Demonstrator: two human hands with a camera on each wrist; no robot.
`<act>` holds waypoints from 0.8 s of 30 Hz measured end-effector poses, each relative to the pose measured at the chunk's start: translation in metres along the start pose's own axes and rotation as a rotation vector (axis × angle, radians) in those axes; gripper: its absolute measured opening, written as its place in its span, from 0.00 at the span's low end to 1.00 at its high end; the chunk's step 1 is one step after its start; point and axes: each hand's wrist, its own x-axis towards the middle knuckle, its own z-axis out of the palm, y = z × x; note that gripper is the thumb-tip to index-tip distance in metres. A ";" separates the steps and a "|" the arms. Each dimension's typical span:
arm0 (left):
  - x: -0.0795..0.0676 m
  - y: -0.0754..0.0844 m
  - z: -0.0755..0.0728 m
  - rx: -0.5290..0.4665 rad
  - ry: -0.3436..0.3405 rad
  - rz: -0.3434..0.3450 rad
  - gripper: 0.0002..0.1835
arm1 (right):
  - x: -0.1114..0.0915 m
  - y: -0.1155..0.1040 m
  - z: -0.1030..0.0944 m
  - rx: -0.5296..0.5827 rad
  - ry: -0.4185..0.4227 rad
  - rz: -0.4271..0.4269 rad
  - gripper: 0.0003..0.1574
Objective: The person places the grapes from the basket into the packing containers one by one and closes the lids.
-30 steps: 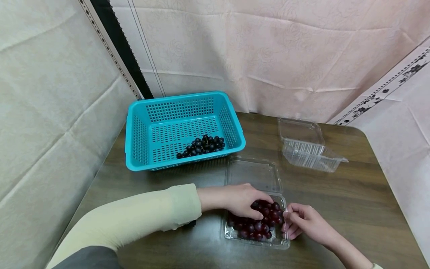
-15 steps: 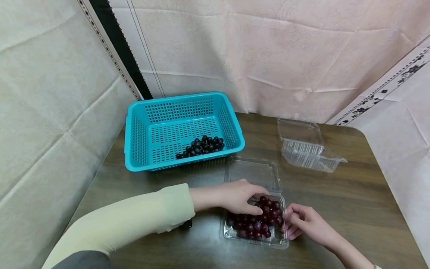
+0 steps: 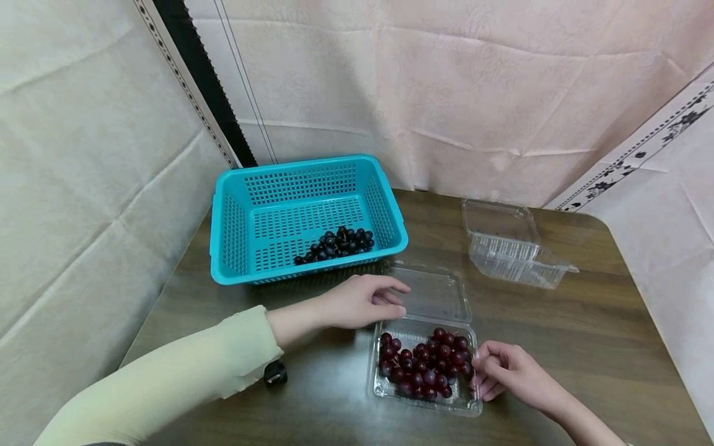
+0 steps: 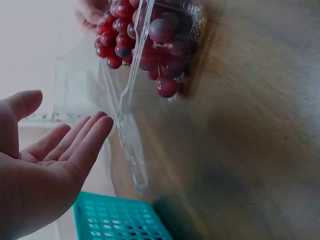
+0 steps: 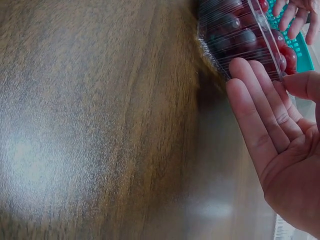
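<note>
A clear plastic clamshell (image 3: 379,387) lies with its lid folded back on the table. Inside it sits a bunch of dark red grapes (image 3: 426,365). My left hand (image 3: 362,301) hovers over the lid's left part, holding nothing. In the left wrist view the left hand's fingers (image 4: 82,140) look extended and apart from the grapes. At the clamshell's right side, my right hand (image 3: 510,371) pinches the rim, thumb at the edge and fingers against the outer wall. The right wrist view shows these fingers (image 5: 262,110) beside the see-through wall.
Behind to the left stands a turquoise perforated basket (image 3: 220,266) with a bunch of black grapes (image 3: 337,243) in it. A second clear clamshell (image 3: 519,260) sits at the back right. Beside the left sleeve is a small black object (image 3: 275,373). Cloth curtains (image 3: 446,93) enclose the table.
My left hand has lifted off the red grapes and moved left and back, over the lid. The grapes now show fully. My right hand has stayed at the rim.
</note>
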 end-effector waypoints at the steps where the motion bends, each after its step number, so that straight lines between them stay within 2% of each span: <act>1: -0.002 -0.002 -0.001 -0.062 0.009 -0.021 0.24 | 0.000 0.000 0.000 -0.002 0.001 -0.002 0.12; 5: -0.006 -0.010 -0.002 -0.304 0.023 -0.098 0.24 | -0.002 0.001 -0.001 -0.011 0.002 -0.001 0.11; 10: -0.009 -0.024 0.001 -0.463 0.074 -0.147 0.25 | -0.004 -0.001 -0.003 -0.021 0.004 0.020 0.12; 16: -0.009 -0.035 0.004 -0.565 0.153 -0.202 0.26 | -0.007 -0.001 -0.005 -0.028 0.004 0.039 0.12; 24: -0.001 -0.044 0.012 -0.650 0.190 -0.270 0.27 | -0.009 0.001 -0.008 -0.036 0.005 0.035 0.11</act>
